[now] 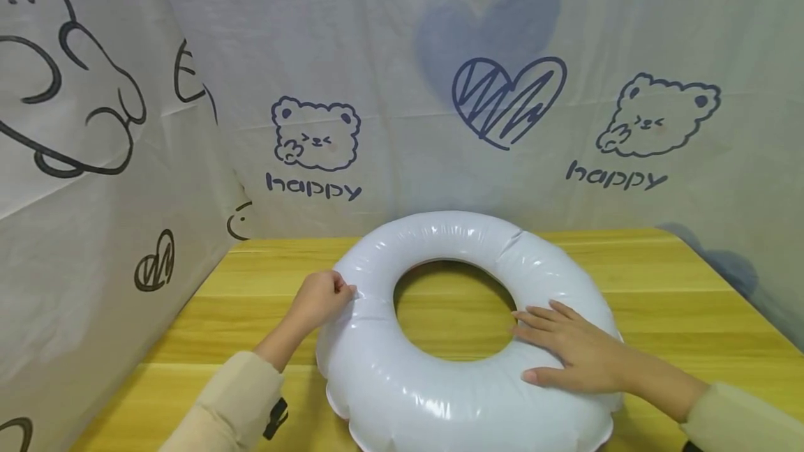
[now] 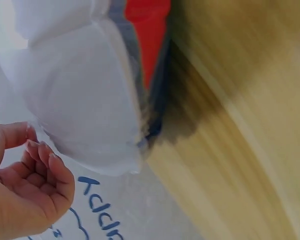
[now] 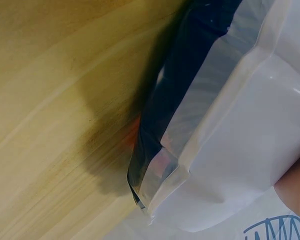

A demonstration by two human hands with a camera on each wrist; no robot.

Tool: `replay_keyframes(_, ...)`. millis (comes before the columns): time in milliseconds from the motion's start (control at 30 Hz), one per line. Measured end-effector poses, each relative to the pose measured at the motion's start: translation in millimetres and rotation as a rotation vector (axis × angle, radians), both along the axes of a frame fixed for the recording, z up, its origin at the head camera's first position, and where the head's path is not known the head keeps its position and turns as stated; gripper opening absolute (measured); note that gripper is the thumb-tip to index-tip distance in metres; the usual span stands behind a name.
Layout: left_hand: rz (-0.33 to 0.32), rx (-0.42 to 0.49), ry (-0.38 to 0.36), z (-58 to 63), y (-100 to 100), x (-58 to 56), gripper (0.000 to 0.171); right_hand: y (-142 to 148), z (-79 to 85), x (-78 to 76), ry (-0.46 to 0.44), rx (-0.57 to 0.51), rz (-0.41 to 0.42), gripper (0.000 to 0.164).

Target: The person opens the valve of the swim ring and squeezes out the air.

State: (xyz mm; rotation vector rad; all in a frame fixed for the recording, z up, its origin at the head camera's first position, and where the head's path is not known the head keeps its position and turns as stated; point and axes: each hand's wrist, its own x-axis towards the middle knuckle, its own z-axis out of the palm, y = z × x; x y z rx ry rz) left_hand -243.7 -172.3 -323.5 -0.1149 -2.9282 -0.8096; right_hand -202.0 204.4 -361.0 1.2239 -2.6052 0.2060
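1. Head view: a shiny white inflatable plastic ring [image 1: 433,396] lay on the yellow wood-grain counter [image 1: 691,291], in front of a pale cloth [image 1: 389,54] printed with blue bears, hearts and "happy". The left hand [image 1: 319,300] had its thumb and fingers pinched together on the ring's outer left side. The right hand [image 1: 578,351] just rested on the right side, fingers straight and a bit apart, tips at the center hole. Cream sleeves [image 1: 229,396] on both arms.
2. Left wrist view: same pinch up close, fingertips on the ring's edge, fingers curled in. A red patch [image 2: 149,30] showed low on the ring's side.
3. Right wrist view: pretty much all ring, with a dark blue band [image 3: 175,85] near the counter. Only a sliver of right hand showed, so couldn't tell its fingers from there.
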Motion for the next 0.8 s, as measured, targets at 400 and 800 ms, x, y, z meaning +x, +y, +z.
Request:
replay_keyframes(400,0.021,-0.388,0.093,16.9,21.0,-0.9,0.014,-0.4,1.0,1.0,-0.014,0.021,-0.013,0.052)
replay_keyframes(800,-0.007,-0.540,-0.007,40.1,24.4,-6.6,0.005,1.1,-0.7,1.5,-0.012,0.037,-0.015,0.053)
